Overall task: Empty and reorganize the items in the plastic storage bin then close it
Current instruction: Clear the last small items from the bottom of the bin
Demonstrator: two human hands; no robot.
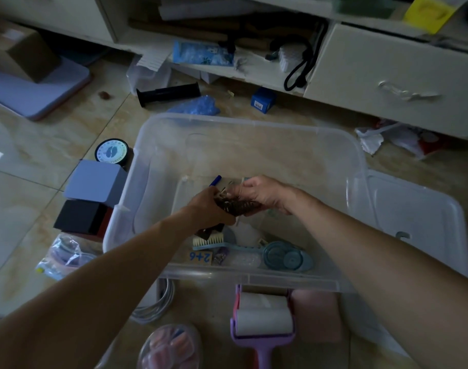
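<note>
The clear plastic storage bin point(254, 123) stands open on the tiled floor in front of me. Both hands are inside it, over its middle. My left hand point(208, 206) and my right hand point(264, 193) together grip a dark bundle of small items point(238, 206); a blue pen point(215, 181) sticks up from my left hand. Near the bin's front wall lie a light-blue brush point(214, 242), a card marked "2+6" point(200, 257), a teal round lid point(287, 258) and small clear packets. The bin's clear lid point(419, 222) lies on the floor to the right.
Left of the bin sit a round black tin point(111, 153), a lilac box point(95, 181), a black box point(79, 217) and a bagged item point(63, 255). In front: a purple lint roller point(264, 320), a coiled cable point(158, 302), a round container point(171, 347). A low cabinet point(387, 73) stands behind.
</note>
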